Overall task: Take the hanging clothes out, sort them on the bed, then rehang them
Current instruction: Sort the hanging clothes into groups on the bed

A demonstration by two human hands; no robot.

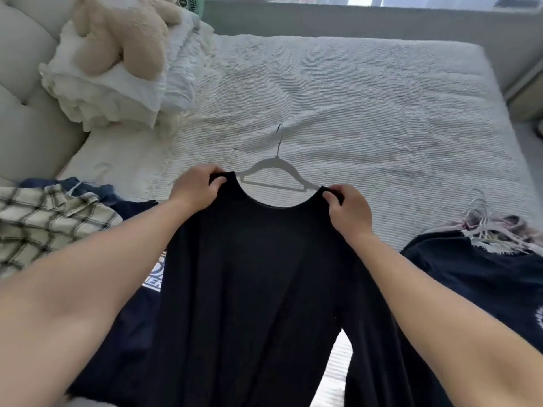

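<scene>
A black top (258, 277) with a wide round neckline is spread in front of me over the bed (352, 113). My left hand (195, 186) pinches its left shoulder and my right hand (348, 210) pinches its right shoulder. A white hanger (277, 171) lies flat on the bedspread just beyond the neckline, its hook pointing away from me; its lower ends are hidden behind the top.
A plaid shirt (50, 221) and dark blue clothes (123, 204) lie at the left. A dark printed garment (482, 277) and a bunch of white hangers (484, 230) lie at the right. Pillows (111, 92) and a plush toy (123, 33) sit at the bed's head.
</scene>
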